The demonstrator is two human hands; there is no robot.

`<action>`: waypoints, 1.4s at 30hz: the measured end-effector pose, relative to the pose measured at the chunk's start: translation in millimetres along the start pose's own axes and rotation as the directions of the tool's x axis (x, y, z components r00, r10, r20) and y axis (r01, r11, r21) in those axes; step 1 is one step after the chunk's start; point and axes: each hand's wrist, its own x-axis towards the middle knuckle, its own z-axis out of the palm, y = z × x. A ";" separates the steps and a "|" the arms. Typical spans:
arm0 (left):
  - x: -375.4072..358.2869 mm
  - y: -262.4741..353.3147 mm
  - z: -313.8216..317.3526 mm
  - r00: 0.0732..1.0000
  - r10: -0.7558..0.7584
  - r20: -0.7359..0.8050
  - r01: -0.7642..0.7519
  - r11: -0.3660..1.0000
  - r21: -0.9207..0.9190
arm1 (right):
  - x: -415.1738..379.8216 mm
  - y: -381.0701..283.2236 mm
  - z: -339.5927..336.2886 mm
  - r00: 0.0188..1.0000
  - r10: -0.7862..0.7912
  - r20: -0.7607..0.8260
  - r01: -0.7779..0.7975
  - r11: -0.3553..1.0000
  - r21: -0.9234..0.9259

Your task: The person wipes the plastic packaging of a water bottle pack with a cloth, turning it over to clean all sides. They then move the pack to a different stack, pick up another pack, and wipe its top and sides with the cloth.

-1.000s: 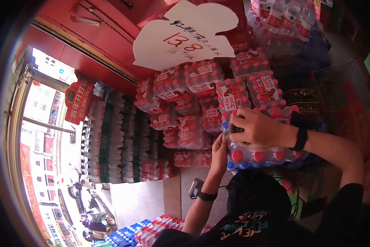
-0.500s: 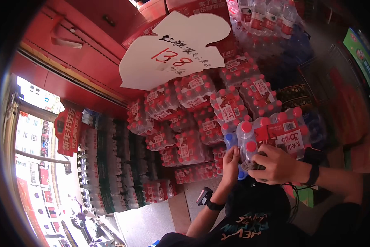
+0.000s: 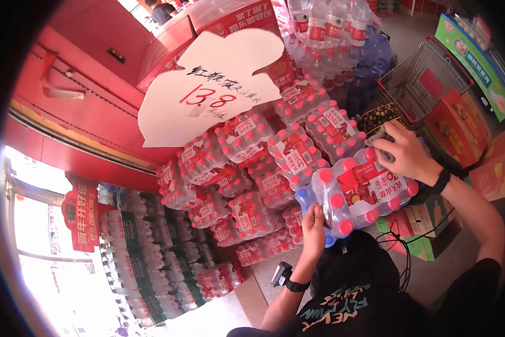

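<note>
A shrink-wrapped pack of red-capped water bottles (image 3: 370,188) is in front of me, its white and red label facing up. My right hand (image 3: 404,154) is over the pack's far right end, fingers closed around a crumpled grey cloth (image 3: 382,145). At the pack's near left side, my left hand (image 3: 314,227) is closed on a blue plastic piece (image 3: 305,199), which shows above and below the fingers. Its full shape is hidden behind the hand and the bottles.
More red-capped packs (image 3: 252,216) are stacked ahead, under a white price sign (image 3: 207,90). Green-labelled packs (image 3: 134,258) stand at lower left. A wire shopping cart (image 3: 426,73) is at upper right, and a black cable (image 3: 401,247) hangs near my body.
My right hand with the cloth has moved up and right, from the pack's near left end to its far right end. My left hand stays at the blue piece. The view has shifted.
</note>
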 end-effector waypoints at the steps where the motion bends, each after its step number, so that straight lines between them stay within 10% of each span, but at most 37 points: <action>1: 0.4 -0.5 1.3 1.000 0.004 -0.012 -0.004 1.000 0.008 | 9.2 -6.3 7.5 1.000 -0.006 -0.004 0.006 1.000 0.031; 14: 1.3 -2.1 -3.4 0.998 0.003 -0.065 -0.006 0.999 -0.054 | -6.7 -116.1 15.5 0.935 -0.348 0.070 0.317 0.908 0.275; 21: 0.8 9.9 5.5 0.996 0.016 -0.088 -0.020 0.999 -0.044 | -73.4 -35.4 -34.5 0.997 0.068 -0.035 -0.070 0.995 -0.072; 25: 2.0 0.4 -9.2 0.999 -0.008 -0.048 0.003 0.994 -0.113 | -78.3 -4.5 -25.4 0.890 0.393 -0.233 -0.349 0.914 0.209; 30: 4.5 -4.4 -0.5 0.964 0.143 -0.223 -0.071 0.951 0.302 | -159.2 28.4 73.2 0.576 0.817 0.021 -0.579 0.390 0.716; 33: 8.5 -5.3 2.1 0.937 0.042 -0.346 0.013 0.988 0.154 | -207.5 22.0 105.7 0.431 0.869 0.242 -0.750 0.196 0.632; 39: 7.1 -9.6 -8.1 0.949 0.130 -0.289 -0.082 0.982 0.171 | -149.6 23.3 18.3 0.632 0.774 0.033 -0.416 0.303 0.857; 42: 5.4 3.7 25.4 0.949 -0.056 -0.310 -0.017 0.974 -0.227 | -167.0 16.8 45.4 0.607 0.795 0.008 -0.421 0.313 0.851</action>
